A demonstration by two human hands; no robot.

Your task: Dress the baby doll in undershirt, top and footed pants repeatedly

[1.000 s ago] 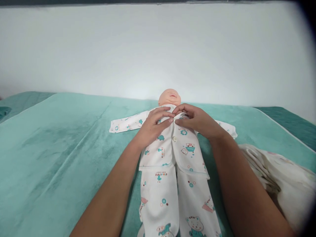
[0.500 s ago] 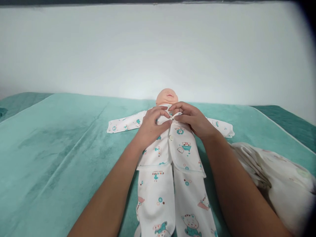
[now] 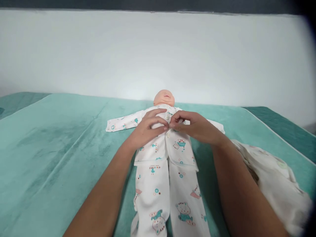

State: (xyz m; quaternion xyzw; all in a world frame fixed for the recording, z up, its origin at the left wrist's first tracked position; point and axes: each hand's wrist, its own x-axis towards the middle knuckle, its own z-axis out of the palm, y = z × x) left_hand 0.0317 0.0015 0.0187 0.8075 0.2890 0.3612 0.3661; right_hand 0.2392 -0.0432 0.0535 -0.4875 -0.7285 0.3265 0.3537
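**Two Bare Hands Meet at the Front of a Doll's Printed Shirt**

A person's left hand (image 3: 146,129) and right hand (image 3: 195,126) come together over the chest of a doll (image 3: 164,97) lying on its back on a green cover (image 3: 61,148), its head close to the far edge and its legs stretched toward the viewer. The fingers of the right hand are curled, thumb and forefinger pinched on the front edge of the doll's white shirt (image 3: 150,154). The left hand lies across the other half of the shirt, its thumb and forefinger brought close together at the same spot and its other fingers spread; whether they grip the cloth cannot be told. The tips of both hands nearly meet, and what lies between them is too small to make out. A pale button (image 3: 168,135) shows just below them on the shirt's front.

The shirt's left-hand sleeve (image 3: 120,124) reaches out toward the cover's left edge, while the opposite sleeve (image 3: 218,126), partly hidden by the right hand, points toward the right edge. Matching white pants (image 3: 151,197), printed with cartoon animals, show below the hem. A crumpled heap of white cloth (image 3: 274,181) rests beside the right forearm, near the right edge. Darker green quilting (image 3: 283,128) shows beyond that edge, and a pale wall (image 3: 158,52) rises behind the far one.
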